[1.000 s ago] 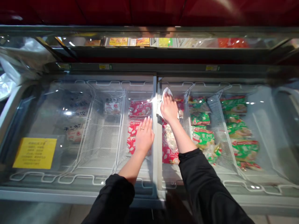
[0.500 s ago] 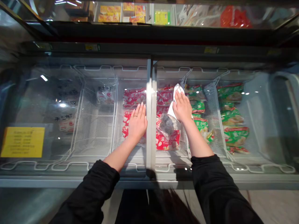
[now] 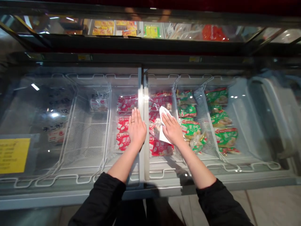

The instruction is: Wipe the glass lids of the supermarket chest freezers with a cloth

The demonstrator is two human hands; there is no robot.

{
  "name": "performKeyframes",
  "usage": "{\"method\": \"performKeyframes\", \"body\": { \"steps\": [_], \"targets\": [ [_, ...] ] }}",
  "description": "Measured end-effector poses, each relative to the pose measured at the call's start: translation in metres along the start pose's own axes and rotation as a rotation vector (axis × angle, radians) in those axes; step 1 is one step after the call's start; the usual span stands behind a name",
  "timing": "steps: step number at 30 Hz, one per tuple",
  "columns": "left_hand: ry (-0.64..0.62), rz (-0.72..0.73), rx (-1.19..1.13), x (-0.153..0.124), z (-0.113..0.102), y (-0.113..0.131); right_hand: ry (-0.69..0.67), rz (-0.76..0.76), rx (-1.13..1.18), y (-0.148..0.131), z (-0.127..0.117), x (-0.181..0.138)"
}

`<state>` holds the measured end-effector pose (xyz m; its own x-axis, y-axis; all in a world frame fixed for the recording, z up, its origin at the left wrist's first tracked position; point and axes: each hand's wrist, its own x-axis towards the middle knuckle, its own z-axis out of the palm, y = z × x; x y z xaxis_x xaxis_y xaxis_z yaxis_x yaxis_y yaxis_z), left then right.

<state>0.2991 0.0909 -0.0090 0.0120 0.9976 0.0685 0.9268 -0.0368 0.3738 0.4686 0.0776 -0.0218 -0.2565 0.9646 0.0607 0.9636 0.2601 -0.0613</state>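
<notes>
A chest freezer with sliding glass lids (image 3: 70, 125) fills the view. My left hand (image 3: 136, 127) lies flat and open on the left lid, just beside the centre frame (image 3: 141, 103), with a ring on one finger. My right hand (image 3: 172, 128) presses a white cloth (image 3: 162, 125) flat against the right glass lid, fingers stretched out over it. Under the glass lie red food packets (image 3: 127, 105) and green food packets (image 3: 190, 128) in white wire baskets.
A yellow notice (image 3: 13, 155) is stuck on the left lid. More green packets (image 3: 221, 121) fill the right basket, and a white packet (image 3: 98, 102) lies in a left basket. An upper shelf (image 3: 150, 31) holds yellow and red goods. The floor (image 3: 270, 204) shows at bottom right.
My right hand has slid the cloth down and to the left across the right lid, after reaching further right half a second ago. The left hand stays flat by the centre frame.
</notes>
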Motion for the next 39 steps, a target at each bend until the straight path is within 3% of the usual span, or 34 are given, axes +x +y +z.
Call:
{"method": "performKeyframes", "body": {
  "steps": [4,7,10,12,14,16,18,20,22,24,26,30,32,35,37,39],
  "targets": [
    [0.012,-0.01,-0.008,-0.001,0.0,0.002,0.087,0.2,-0.043,0.012,0.002,0.039],
    [0.038,-0.001,0.014,0.0,0.003,0.004,0.111,0.221,-0.043,0.002,0.002,0.06],
    [0.056,-0.019,0.049,0.001,0.007,0.008,0.071,-0.014,-0.024,0.001,-0.001,0.058],
    [0.063,-0.041,0.07,0.001,0.009,0.012,0.008,-0.235,-0.007,0.013,-0.004,0.05],
    [0.063,-0.052,0.076,0.002,0.01,0.015,-0.033,-0.323,-0.006,0.033,-0.005,0.045],
    [0.057,-0.057,0.069,0.002,0.011,0.017,0.001,-0.188,-0.031,0.054,-0.004,0.047],
    [0.054,-0.062,0.059,0.003,0.01,0.017,0.087,0.056,-0.063,0.068,0.0,0.057],
    [0.061,-0.059,0.061,0.004,0.01,0.018,0.161,0.251,-0.082,0.068,0.004,0.072],
    [0.07,-0.05,0.082,0.005,0.009,0.018,0.191,0.332,-0.082,0.056,0.007,0.085],
    [0.071,-0.043,0.106,0.005,0.008,0.02,0.178,0.272,-0.062,0.038,0.007,0.089],
    [0.068,-0.044,0.12,0.005,0.007,0.021,0.13,0.082,-0.03,0.025,0.003,0.084],
    [0.078,-0.049,0.115,0.005,0.007,0.022,0.019,-0.226,0.011,0.035,-0.008,0.057],
    [0.084,-0.051,0.106,0.005,0.007,0.022,0.006,-0.206,0.006,0.053,-0.012,0.051],
    [0.079,-0.053,0.091,0.004,0.008,0.022,0.072,0.022,-0.017,0.071,-0.011,0.062],
    [0.068,-0.065,0.081,0.004,0.009,0.022,0.118,0.155,-0.018,0.069,-0.007,0.078],
    [0.052,-0.077,0.064,0.004,0.009,0.023,0.135,0.192,-0.012,0.056,-0.003,0.089]
  ]
}}
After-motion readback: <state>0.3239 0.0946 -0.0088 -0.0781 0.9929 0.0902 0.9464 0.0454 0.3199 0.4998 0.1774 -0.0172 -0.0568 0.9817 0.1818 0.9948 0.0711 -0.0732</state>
